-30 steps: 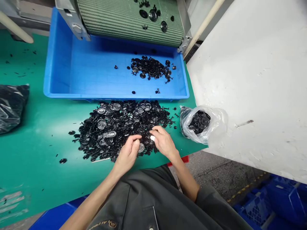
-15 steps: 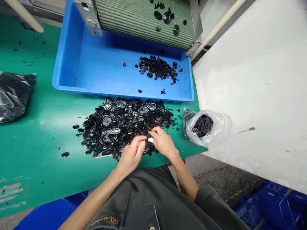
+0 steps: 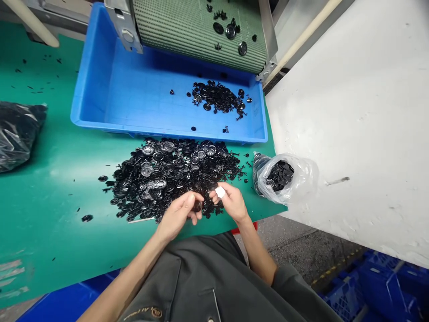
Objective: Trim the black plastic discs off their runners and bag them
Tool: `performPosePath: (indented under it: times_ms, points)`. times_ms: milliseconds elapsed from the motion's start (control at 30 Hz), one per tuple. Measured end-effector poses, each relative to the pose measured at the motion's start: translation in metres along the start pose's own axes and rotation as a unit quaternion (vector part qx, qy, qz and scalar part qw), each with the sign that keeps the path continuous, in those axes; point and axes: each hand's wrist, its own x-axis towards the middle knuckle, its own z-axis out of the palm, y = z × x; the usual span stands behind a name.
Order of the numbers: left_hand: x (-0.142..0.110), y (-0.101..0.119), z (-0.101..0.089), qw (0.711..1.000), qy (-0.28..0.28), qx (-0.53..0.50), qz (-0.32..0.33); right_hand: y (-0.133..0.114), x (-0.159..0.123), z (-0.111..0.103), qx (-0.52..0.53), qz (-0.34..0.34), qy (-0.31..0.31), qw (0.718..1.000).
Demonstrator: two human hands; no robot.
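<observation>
A large heap of black plastic discs and small pronged pieces lies on the green tabletop in front of me. At its near edge my left hand is curled around a black round plastic part, partly hidden by the fingers. Just to the right, my right hand has its fingers pinched together, a white wrap on one of them. Whatever is in that pinch blends into the dark heap behind it. A narrow gap separates the two hands.
Behind the heap stands a blue tray holding more black parts, under a green conveyor belt. An opened clear bag of black discs sits at right, near a white panel. Another filled bag lies at left.
My hands have moved slightly apart and turned. A black round part now shows in my left hand. The right hand has drawn back a little, and the view has shifted slightly.
</observation>
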Motion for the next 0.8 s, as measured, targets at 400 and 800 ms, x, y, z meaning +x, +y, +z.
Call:
performPosePath:
  times_ms: [400, 800]
  points:
    - [0.006, -0.001, 0.014, 0.994, 0.032, 0.1, 0.024, 0.0, -0.026, 0.013, -0.049, -0.028, -0.014, 0.998]
    - [-0.009, -0.001, 0.006, 0.954, -0.013, 0.299, 0.016, 0.006, -0.032, 0.011, -0.223, -0.14, -0.075, 0.962]
